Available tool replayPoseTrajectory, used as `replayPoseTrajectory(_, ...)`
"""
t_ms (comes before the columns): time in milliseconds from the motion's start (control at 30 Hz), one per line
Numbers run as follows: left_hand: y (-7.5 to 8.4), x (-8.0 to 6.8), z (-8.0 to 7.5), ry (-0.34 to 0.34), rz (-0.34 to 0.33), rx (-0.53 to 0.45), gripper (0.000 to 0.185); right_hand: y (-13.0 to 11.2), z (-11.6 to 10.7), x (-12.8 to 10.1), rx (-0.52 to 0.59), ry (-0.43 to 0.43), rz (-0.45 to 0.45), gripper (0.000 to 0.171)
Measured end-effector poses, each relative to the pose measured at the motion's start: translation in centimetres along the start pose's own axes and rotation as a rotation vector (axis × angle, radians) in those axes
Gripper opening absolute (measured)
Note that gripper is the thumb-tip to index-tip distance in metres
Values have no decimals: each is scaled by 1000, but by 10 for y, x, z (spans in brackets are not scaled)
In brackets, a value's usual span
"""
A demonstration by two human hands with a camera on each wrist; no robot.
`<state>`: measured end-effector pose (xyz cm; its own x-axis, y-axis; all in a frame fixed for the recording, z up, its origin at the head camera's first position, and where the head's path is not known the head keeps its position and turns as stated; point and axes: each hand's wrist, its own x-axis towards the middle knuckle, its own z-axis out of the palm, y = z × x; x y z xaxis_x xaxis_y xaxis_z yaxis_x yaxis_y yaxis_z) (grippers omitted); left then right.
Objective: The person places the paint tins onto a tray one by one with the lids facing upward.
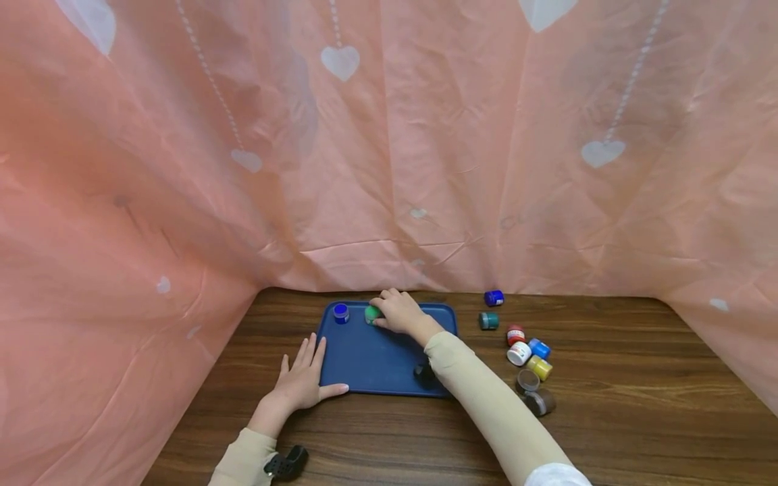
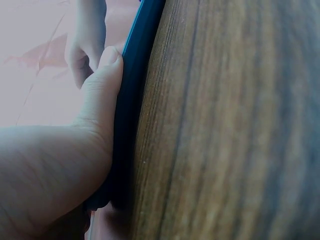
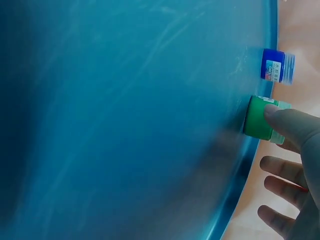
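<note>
- Nearest to us, our left hand [image 1: 300, 385] lies flat on the wooden table [image 1: 608, 418], fingers straight and spread, gripping nothing; the thumb presses along the near left edge of the blue tray [image 1: 377, 364].
- From the left wrist view, that thumb [image 2: 107, 90] sits flush against the tray's rim [image 2: 135, 100].
- Farther out, our right hand [image 1: 401, 312] reaches across the tray to its far edge, where the fingers curl onto a small green jar [image 1: 372, 314].
- From the right wrist view, a fingertip [image 3: 285, 122] rests on the green jar [image 3: 260, 117], which stands on the tray floor close to the far rim; the other fingers hang loosely curled just beside it.
- Just left of the green jar stands a blue-capped jar [image 1: 341, 313], apart from it, also on the tray.
- Right of the tray, a cluster of small paint jars [image 1: 525, 354] lies on the table, well apart from both hands.
- Pink heart-printed cloth [image 1: 389, 148] hangs behind and at the sides.
</note>
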<state>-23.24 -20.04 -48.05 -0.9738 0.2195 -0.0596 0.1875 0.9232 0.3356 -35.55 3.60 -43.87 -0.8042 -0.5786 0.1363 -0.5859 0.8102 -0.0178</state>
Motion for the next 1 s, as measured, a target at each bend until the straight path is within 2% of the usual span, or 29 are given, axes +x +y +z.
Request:
replayPoseTrajectory(233, -3, 3, 6, 21, 0, -2, 118, 7, -5, -8, 30, 22, 0, 48)
replayPoseTrajectory(633, -4, 4, 9, 25, 10, -11, 118, 18, -18, -36, 30, 125, -121, 46)
replayPoseTrajectory(1000, 3, -1, -4, -5, 5, 14, 117, 17, -31, -69, 7, 204, -208, 47)
